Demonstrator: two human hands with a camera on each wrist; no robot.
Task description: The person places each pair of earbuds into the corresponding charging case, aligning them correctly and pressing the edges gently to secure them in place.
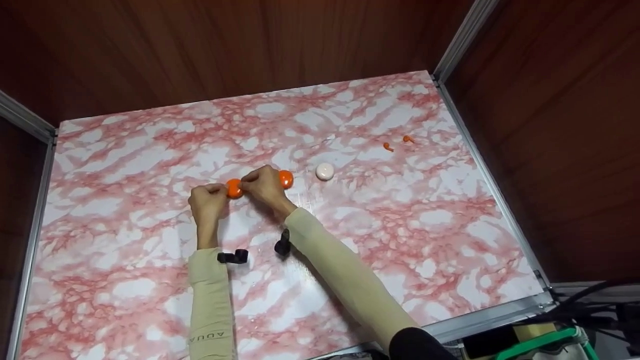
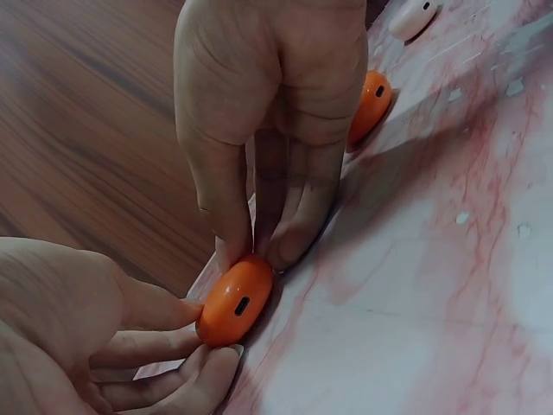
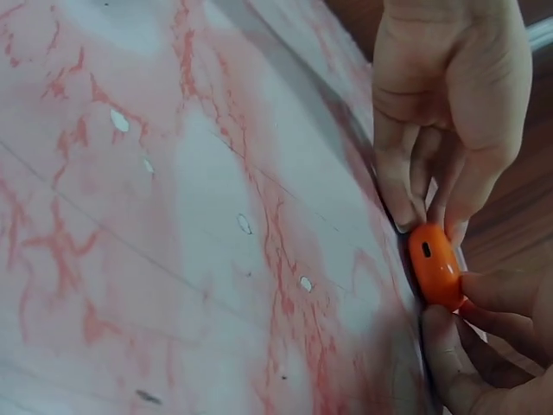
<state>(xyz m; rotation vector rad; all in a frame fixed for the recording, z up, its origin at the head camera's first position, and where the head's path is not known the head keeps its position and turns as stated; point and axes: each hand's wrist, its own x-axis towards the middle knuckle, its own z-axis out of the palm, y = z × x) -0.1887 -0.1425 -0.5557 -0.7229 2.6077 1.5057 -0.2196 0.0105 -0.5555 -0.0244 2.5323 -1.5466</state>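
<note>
Though small, orange case between both hands' fingers

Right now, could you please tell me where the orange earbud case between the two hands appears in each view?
Head: the orange earbud case is left of centre, between the left hand and the right hand.
Left wrist: the orange earbud case is below and left of centre.
Right wrist: the orange earbud case is right of centre, a little low.
Shared landmark: the two hands, pinching it from opposite ends.
</note>
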